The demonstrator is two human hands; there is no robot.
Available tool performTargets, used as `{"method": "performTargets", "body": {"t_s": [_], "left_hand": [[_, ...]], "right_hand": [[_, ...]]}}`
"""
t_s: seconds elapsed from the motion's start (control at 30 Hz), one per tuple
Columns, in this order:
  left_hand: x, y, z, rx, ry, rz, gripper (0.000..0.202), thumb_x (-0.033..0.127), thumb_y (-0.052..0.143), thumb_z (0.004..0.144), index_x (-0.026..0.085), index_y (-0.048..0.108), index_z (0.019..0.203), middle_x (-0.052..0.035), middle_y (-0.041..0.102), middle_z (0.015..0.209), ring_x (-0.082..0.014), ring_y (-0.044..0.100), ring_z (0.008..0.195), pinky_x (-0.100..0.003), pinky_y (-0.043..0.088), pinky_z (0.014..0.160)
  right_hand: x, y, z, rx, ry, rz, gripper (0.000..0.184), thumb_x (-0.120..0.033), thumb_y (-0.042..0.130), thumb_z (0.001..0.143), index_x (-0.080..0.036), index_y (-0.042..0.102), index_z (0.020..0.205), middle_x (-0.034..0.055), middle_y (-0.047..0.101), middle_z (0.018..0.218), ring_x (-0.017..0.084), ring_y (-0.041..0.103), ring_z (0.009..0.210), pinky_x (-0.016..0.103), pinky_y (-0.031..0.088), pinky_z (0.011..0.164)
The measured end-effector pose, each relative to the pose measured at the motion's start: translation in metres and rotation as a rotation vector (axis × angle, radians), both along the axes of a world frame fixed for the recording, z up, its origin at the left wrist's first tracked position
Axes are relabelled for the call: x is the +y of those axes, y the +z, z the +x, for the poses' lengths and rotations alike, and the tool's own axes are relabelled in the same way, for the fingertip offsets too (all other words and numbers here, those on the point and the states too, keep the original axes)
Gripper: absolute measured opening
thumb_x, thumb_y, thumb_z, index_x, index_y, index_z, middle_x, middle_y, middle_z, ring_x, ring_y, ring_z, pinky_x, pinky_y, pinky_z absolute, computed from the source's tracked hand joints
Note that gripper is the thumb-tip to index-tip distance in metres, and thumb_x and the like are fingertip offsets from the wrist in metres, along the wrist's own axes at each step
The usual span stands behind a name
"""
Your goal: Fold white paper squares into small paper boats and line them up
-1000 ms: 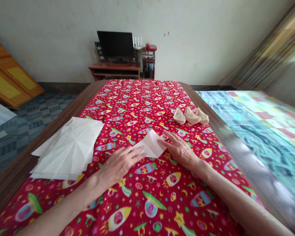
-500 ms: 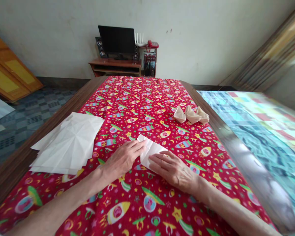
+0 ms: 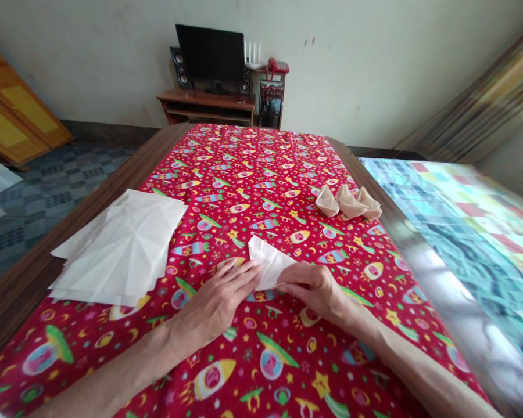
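Note:
A small folded sheet of white paper (image 3: 269,262) lies on the red patterned cloth (image 3: 218,342) in front of me. My left hand (image 3: 233,284) rests flat, fingers stretched out, with the fingertips on the paper's left edge. At the paper's lower right corner, my right hand (image 3: 316,287) pinches it between thumb and fingers. To the left is a stack of creased white paper sheets (image 3: 126,244). Several folded paper pieces, pointed in shape, stand in a row at the right, among them a cream-coloured one (image 3: 327,202).
The cloth covers a brown wooden table (image 3: 126,168). Beyond its far end stands a desk (image 3: 209,101) with a monitor (image 3: 210,52), speakers and a red telephone (image 3: 273,67). A bed (image 3: 453,215) adjoins on the right; a wooden cabinet (image 3: 21,110) is at the left.
My right hand has gone from lying flat on the paper to pinching its lower right corner. The left hand has slid slightly down the paper's left edge. The view has tilted a little.

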State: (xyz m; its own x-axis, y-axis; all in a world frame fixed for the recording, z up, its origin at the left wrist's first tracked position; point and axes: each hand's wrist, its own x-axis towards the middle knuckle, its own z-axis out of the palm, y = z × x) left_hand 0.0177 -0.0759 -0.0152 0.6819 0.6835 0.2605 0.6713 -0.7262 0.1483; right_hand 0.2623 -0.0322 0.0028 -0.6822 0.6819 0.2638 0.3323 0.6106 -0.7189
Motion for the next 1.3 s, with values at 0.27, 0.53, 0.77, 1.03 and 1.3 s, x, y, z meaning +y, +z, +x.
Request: {"method": "performTargets", "body": {"t_s": [0.27, 0.53, 0.77, 1.03, 1.3], "left_hand": [[0.0, 0.004, 0.001, -0.003, 0.012, -0.031, 0.057, -0.002, 0.034, 0.081, 0.014, 0.043, 0.135, -0.0073, 0.045, 0.141, -0.02, 0.034, 0.134, -0.044, 0.03, 0.112], [0.001, 0.0, 0.0, -0.049, 0.002, -0.078, 0.058, 0.001, 0.035, 0.082, 0.016, 0.04, 0.137, -0.0075, 0.045, 0.141, -0.0207, 0.033, 0.135, -0.047, 0.031, 0.111], [-0.001, 0.004, 0.003, -0.024, 0.01, -0.1, 0.061, 0.002, 0.035, 0.083, 0.019, 0.033, 0.142, -0.0039, 0.042, 0.144, -0.0219, 0.031, 0.135, -0.047, 0.028, 0.113], [0.0, 0.01, 0.004, 0.017, -0.022, -0.126, 0.06, 0.004, 0.036, 0.085, 0.02, 0.033, 0.142, -0.0012, 0.041, 0.144, -0.0233, 0.029, 0.136, -0.048, 0.027, 0.113], [0.0, 0.015, 0.005, 0.002, -0.029, -0.14, 0.062, 0.002, 0.037, 0.083, 0.021, 0.034, 0.142, -0.0021, 0.045, 0.142, -0.0222, 0.031, 0.135, -0.047, 0.029, 0.112]], "right_hand": [[0.008, -0.007, -0.013, -0.183, -0.351, 0.085, 0.022, -0.033, 0.058, 0.086, -0.018, 0.064, 0.07, -0.0009, 0.06, 0.065, 0.009, 0.052, 0.057, 0.02, 0.037, 0.055], [0.011, -0.008, -0.019, -0.296, -0.391, 0.13, 0.021, -0.035, 0.058, 0.086, -0.019, 0.062, 0.072, -0.0004, 0.062, 0.069, 0.01, 0.053, 0.059, 0.02, 0.035, 0.056], [0.012, -0.009, -0.019, -0.308, -0.373, 0.114, 0.023, -0.037, 0.057, 0.087, -0.02, 0.059, 0.072, -0.001, 0.061, 0.067, 0.01, 0.052, 0.057, 0.02, 0.035, 0.055], [0.012, -0.009, -0.022, -0.331, -0.391, 0.116, 0.024, -0.037, 0.056, 0.087, -0.019, 0.057, 0.07, -0.0007, 0.06, 0.067, 0.01, 0.052, 0.056, 0.021, 0.035, 0.055], [0.011, -0.009, -0.02, -0.342, -0.369, 0.149, 0.021, -0.033, 0.054, 0.087, -0.02, 0.056, 0.072, -0.0004, 0.06, 0.069, 0.01, 0.052, 0.059, 0.021, 0.035, 0.056]]}}
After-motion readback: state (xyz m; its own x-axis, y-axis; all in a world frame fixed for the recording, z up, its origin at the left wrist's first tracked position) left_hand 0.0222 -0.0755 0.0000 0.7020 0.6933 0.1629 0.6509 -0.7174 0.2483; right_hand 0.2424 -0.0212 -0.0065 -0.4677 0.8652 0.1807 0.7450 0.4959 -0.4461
